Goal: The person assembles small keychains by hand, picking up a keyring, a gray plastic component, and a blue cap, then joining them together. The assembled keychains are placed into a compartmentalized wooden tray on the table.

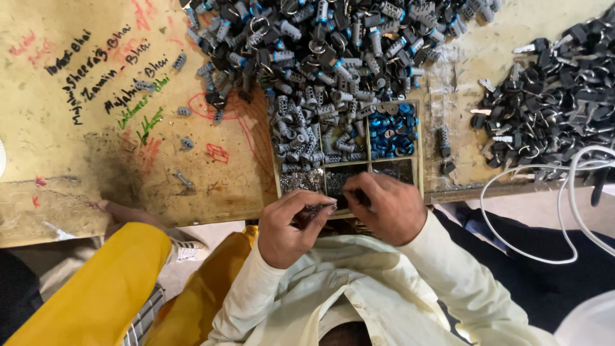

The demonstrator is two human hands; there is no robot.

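A wooden tray (419,168), split into compartments, sits at the near edge of the table (77,115), and both hands work over its near side. The left hand (288,227) is curled, thumb and fingertips pinched on a small dark part (312,213) held just off the tray's near-left corner; what kind of part it is cannot be told. The right hand (387,208) is clenched too, its fingers pinching something thin and dark over the tray's near middle compartment; that thing is too small to name.

In the tray, the far-left compartment is heaped with grey cylinders (301,138), some spilling over its wall. The far-right compartment holds blue rings (389,131) with a few grey discs on top. The near compartments hold fine metal bits: silvery ones (301,181) at the left, darker ones (339,179) in the middle, and a thin dark layer at the right, partly hidden by the right hand.

Beyond the tray, a large pile of grey and black lock barrels (320,38) with blue bands and wire rings spreads over the table. Well to the right of the tray lies a pile of black-headed keys (551,102). A white cable (564,192) loops near that pile, off the table's edge. Left of the tray, loose grey pieces (186,142) are scattered on the scribbled tabletop. Another person in a yellow sleeve (109,288) is at the near left.
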